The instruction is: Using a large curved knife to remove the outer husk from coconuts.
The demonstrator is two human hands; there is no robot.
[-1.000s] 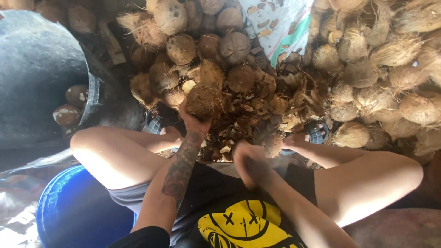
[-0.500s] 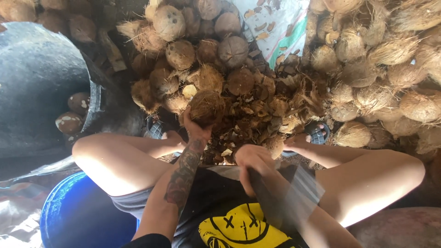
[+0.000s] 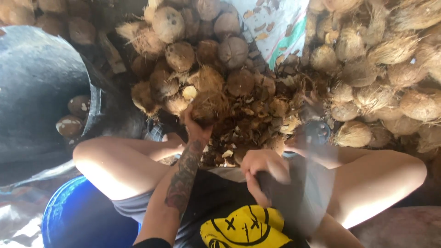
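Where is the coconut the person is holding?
The coconut sits mid-frame in the head view, gripped by the left hand, at the near edge of the coconut pile, above the person's left knee.

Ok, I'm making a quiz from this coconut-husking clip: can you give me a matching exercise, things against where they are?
Things:
1. left hand
2. right hand
3. black tub
4. blue barrel

Places:
A. under the left thigh
B. gripping a dark, motion-blurred tool handle
C. far left, with coconuts inside
D. on a husked coconut at the pile's edge

Pairs: 1-D, 2-B, 3-C, 4-A
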